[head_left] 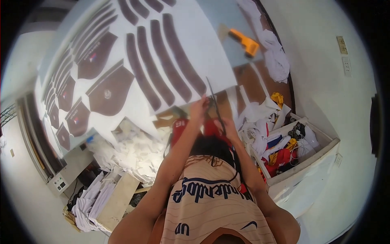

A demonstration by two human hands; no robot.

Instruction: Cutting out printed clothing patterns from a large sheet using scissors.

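Observation:
My right hand [229, 127] is closed around the handle end of a pair of scissors [215, 106]. The long, dark blades point away from me, their tips over the near right edge of a large white printed sheet [203, 53]. Long dark maroon strips [178, 57] and shield-like maroon panels [111, 90] are printed across that sheet. At its near edge, just left of the scissors, my left hand [198, 109] pinches the margin below the strips. The fingertips there are small and partly hidden.
An orange gun-shaped tool [244, 42] lies on the table's far right. White scraps [142, 148] heap below the sheet's left side. To my right stands a white wooden bin [302, 162] of coloured cloth. More white cloth [91, 199] is piled at lower left, near a machine [61, 183].

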